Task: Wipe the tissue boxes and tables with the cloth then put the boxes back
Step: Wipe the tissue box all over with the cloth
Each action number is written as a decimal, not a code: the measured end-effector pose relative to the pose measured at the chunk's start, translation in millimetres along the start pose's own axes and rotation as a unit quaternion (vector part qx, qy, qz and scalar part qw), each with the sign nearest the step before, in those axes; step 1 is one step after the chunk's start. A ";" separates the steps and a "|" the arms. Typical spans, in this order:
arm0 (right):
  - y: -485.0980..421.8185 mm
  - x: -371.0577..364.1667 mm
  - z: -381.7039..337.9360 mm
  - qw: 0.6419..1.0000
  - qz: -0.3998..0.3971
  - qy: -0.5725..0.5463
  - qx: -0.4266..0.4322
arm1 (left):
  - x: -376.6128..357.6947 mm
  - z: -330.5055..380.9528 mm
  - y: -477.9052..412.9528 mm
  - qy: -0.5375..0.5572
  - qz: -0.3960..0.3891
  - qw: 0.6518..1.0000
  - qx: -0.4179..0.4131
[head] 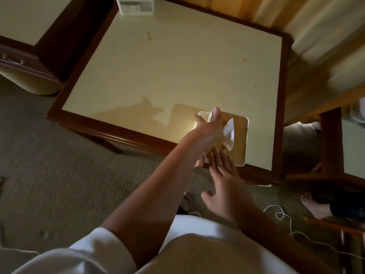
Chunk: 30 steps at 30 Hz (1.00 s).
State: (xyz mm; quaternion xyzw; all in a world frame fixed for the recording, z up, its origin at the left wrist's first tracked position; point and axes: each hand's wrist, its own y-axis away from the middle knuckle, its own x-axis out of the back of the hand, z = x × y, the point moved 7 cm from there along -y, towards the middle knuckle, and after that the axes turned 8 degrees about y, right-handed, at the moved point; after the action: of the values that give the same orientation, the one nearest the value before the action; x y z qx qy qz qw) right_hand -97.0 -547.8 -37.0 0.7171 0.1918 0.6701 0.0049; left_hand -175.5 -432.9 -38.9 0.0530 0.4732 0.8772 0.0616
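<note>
Near right corner of the table (167,66): 1 tissue box (240,143) lies flat, just inside the dark wood edge, with a tissue (229,128) standing out of its slot.

Left hand (209,133) reaches across and lies on the box top. Its fingers (217,112) are stretched nearly straight, thumb spread, pressing down rather than gripping. What looks like the cloth (210,117) sits under the palm, mostly hidden, with a pale edge showing by the fingertips.

Right hand (223,175) is flat with its fingers straight. The tips touch the near end of the box and it holds nothing. It seems to be steadying the box.

Step in hand, by my reading: wiping the box top.

To do it well:
- Brace the near end with the right hand so the light box does not slide off the edge.
- Sweep the cloth around the slot, not over it, or the loose tissue gets dragged out or damp.
- Use the flat palm for even pressure, then take the sides and rim.
- Lift the box to wipe the table beneath it.

The table top shows at least 3 small dark spots (148,35), well apart from the box. They will likely need firmer rubbing.

A white box (136,5) sits at the far edge of the table, cut off by the frame. I cannot tell whether it holds tissues.
</note>
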 end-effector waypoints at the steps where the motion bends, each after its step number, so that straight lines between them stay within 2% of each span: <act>1: -0.3 -0.9 -0.6 1.000 -0.003 0.003 0.004 | -0.9 -6.7 -0.7 0.004 0.008 1.000 0.015; 4: -1.6 0.0 -1.8 1.000 -0.005 -0.002 0.011 | -7.4 -9.9 -2.4 -0.008 0.036 0.999 0.013; 8: 0.6 2.7 0.4 1.000 0.008 -0.020 -0.006 | -23.4 0.0 3.7 -0.095 -0.006 0.993 -0.062; 11: -0.4 3.2 -1.5 1.000 0.000 -0.021 0.000 | -27.3 -13.9 -5.2 -0.146 -0.011 0.986 -0.084; 16: -1.1 1.1 2.2 1.000 -0.006 -0.018 0.006 | -18.6 11.0 -4.8 -0.072 -0.021 0.996 -0.047; 21: -2.3 -0.8 2.5 0.999 -0.031 -0.032 0.010 | -15.5 -5.5 1.1 -0.034 -0.003 0.998 -0.046; 24: -2.6 0.9 0.9 0.998 -0.049 -0.041 0.022 | -7.3 -6.8 -12.7 0.029 0.018 0.999 0.014; 26: -1.8 3.5 1.3 0.998 -0.037 -0.048 0.019 | -2.4 -3.0 -15.8 0.028 0.000 0.999 0.036; 30: -0.7 4.4 1.7 0.999 -0.022 -0.042 0.015 | 2.9 3.2 -9.8 0.016 -0.035 0.999 0.019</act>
State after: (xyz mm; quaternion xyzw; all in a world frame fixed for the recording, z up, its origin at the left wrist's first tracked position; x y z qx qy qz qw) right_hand -95.4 -545.5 -33.2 0.7399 0.2177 0.6362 0.0169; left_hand -177.3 -424.5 -45.3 0.0237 0.4920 0.8662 0.0842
